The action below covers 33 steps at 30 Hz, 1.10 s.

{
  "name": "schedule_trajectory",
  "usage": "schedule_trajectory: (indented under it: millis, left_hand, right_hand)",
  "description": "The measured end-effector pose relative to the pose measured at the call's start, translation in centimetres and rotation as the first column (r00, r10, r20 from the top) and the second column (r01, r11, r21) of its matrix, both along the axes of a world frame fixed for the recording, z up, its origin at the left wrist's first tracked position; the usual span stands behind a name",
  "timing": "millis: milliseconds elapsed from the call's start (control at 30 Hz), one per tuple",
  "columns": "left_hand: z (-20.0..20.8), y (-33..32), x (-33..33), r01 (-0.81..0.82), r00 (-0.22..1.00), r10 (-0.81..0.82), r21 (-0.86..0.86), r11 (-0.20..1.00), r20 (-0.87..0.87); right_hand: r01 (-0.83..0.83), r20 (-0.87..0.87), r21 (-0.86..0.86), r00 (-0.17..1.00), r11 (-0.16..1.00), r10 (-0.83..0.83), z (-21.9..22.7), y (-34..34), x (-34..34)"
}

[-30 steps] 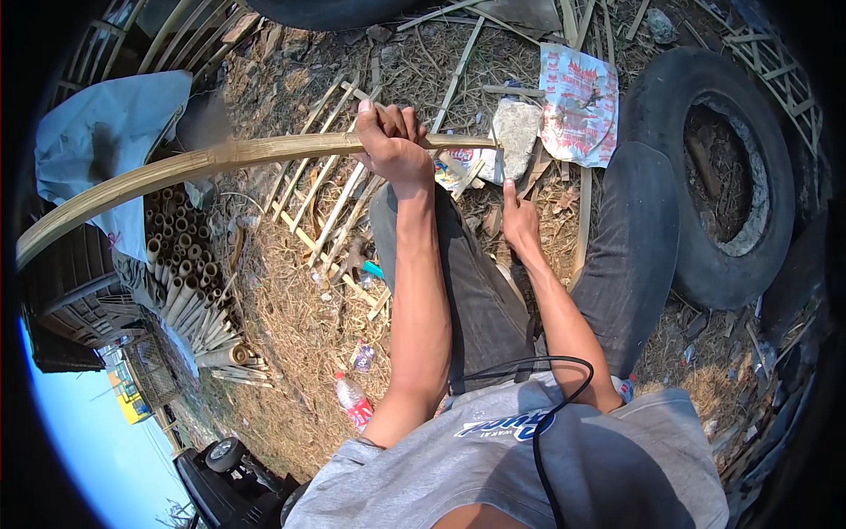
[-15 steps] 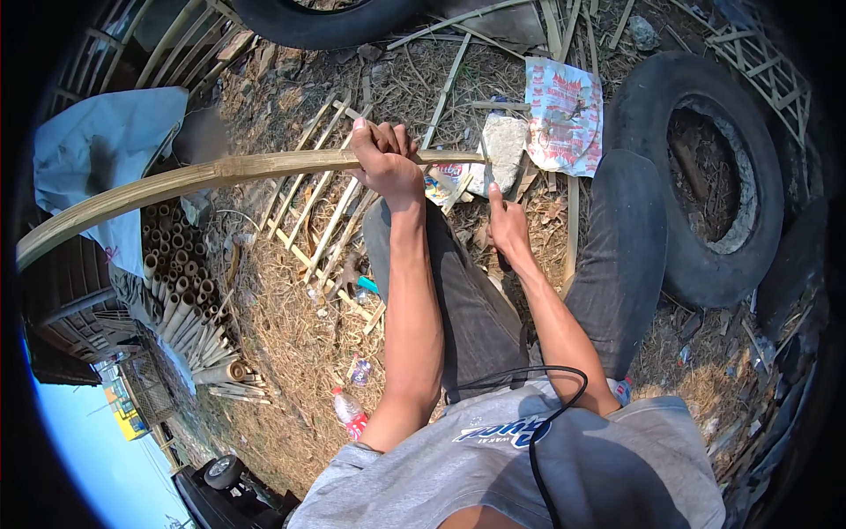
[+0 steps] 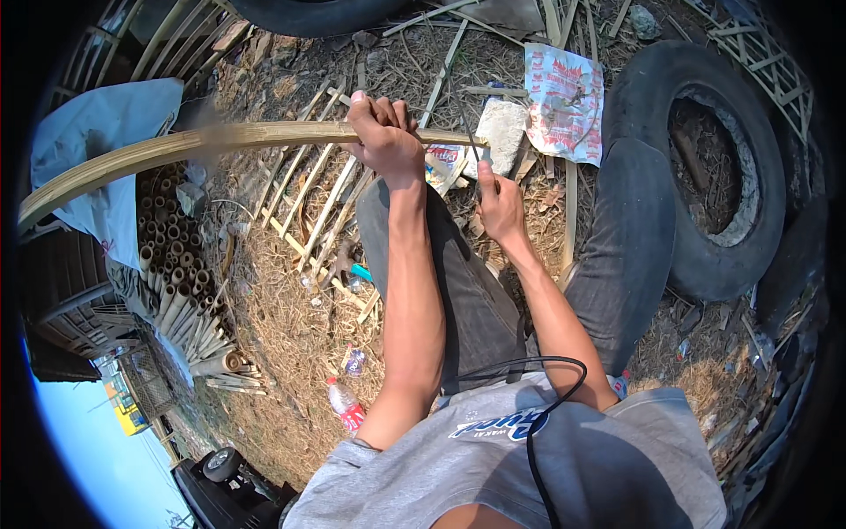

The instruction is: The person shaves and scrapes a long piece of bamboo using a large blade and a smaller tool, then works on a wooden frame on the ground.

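1. Tipped the knife (image 3: pixel 472 139) farther to the left since half a second earlier, bringing the right hand (image 3: pixel 502 210) slightly nearer the stone (image 3: pixel 502 134); kept the left hand (image 3: pixel 388 137) in place on the bamboo strip (image 3: pixel 282 134).
2. Wrapped the left fingers tightly around the strip; closed the right fingers about the knife, with thumb stretched toward the blade.
3. Showed pale tan, fibrous bamboo, long and narrow, beside rough, whitish, blocky stone; also thin dark blade, crinkled white-and-red sheet (image 3: pixel 564 104) and thick black rubber tyre (image 3: pixel 633 97).
4. Hid the knife's handle inside the right fist; lost the strip's far left end at the dark rim of the view, and blurred a patch midway along. Could not tell whether blade and strip touched.
5. Pointed the strip's slim end rightward, over the stone's left edge; laid its long axis roughly left to right beyond the left knee (image 3: pixel 374 212), curving downward at far left.
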State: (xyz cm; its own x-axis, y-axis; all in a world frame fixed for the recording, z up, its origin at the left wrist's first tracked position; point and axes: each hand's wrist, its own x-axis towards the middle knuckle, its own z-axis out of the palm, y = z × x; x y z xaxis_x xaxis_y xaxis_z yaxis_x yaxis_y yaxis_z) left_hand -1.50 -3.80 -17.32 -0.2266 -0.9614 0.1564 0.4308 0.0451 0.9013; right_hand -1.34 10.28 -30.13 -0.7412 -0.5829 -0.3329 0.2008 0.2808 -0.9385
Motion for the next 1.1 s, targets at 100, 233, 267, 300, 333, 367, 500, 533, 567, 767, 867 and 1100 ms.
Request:
schedule_trajectory:
  millis: [100,233,267,300,333,367,500,533,567,767,867,1100]
  left_hand:
    - [-0.3,1.0,-1.9,0.076,0.988,-0.061,0.103,0.992,-0.145]
    - [-0.3,0.0,-0.7,0.025,0.996,-0.022,0.035,0.999,-0.088]
    - [0.0,-0.1,-1.0,0.042,0.997,-0.040,0.030,0.999,-0.068]
    - [-0.1,0.1,-0.4,0.046,0.999,-0.045,0.041,0.998,-0.025]
    - [-0.3,0.2,-0.5,0.064,0.991,-0.062,0.013,0.998,-0.120]
    - [-0.8,-0.1,-0.5,0.060,0.986,-0.057,0.014,0.998,-0.157]
    - [-0.9,1.4,-2.3,0.033,0.980,-0.014,0.093,0.995,-0.197]
    - [-0.7,1.5,-2.6,0.033,0.975,-0.014,0.081,0.996,-0.222]
    - [-0.8,1.5,-2.3,0.024,0.972,-0.004,0.082,0.996,-0.237]
    - [-0.7,3.1,-3.3,0.028,0.986,-0.028,-0.002,1.000,-0.166]
    - [-0.9,3.4,-2.8,-0.062,0.992,0.066,0.046,0.997,-0.105]
    - [-1.6,3.9,-2.3,-0.024,0.996,0.025,0.017,1.000,-0.084]
  right_hand:
    - [0.024,0.215,0.339,0.971,0.941,-0.102,-7.7,2.2,-0.3]
    - [0.089,0.529,0.162,0.833,0.983,-0.162,-0.7,0.2,-0.2]
    - [0.118,0.359,0.011,0.926,0.993,-0.114,0.6,-0.1,-0.9]
    - [0.108,0.190,-0.127,0.978,0.986,-0.083,1.3,0.0,-0.7]
    - [0.060,0.082,-0.226,0.996,0.972,-0.043,1.7,-0.2,-1.3]
    - [-0.011,0.006,-0.136,1.000,0.991,0.012,0.6,0.4,-1.2]
    - [0.010,0.365,0.241,0.926,0.970,-0.100,-5.8,1.5,-0.4]
    - [0.039,0.426,0.222,0.895,0.974,-0.133,-4.9,0.9,-0.6]
    - [0.058,0.494,0.216,0.855,0.975,-0.161,-3.5,0.5,0.0]
    - [0.048,0.043,0.108,0.998,0.993,-0.053,-5.4,0.9,0.2]
    - [0.053,0.484,0.257,0.858,0.965,-0.175,-5.7,1.7,0.5]
    - [0.123,0.093,-0.066,0.989,0.990,-0.117,-4.2,1.0,0.5]
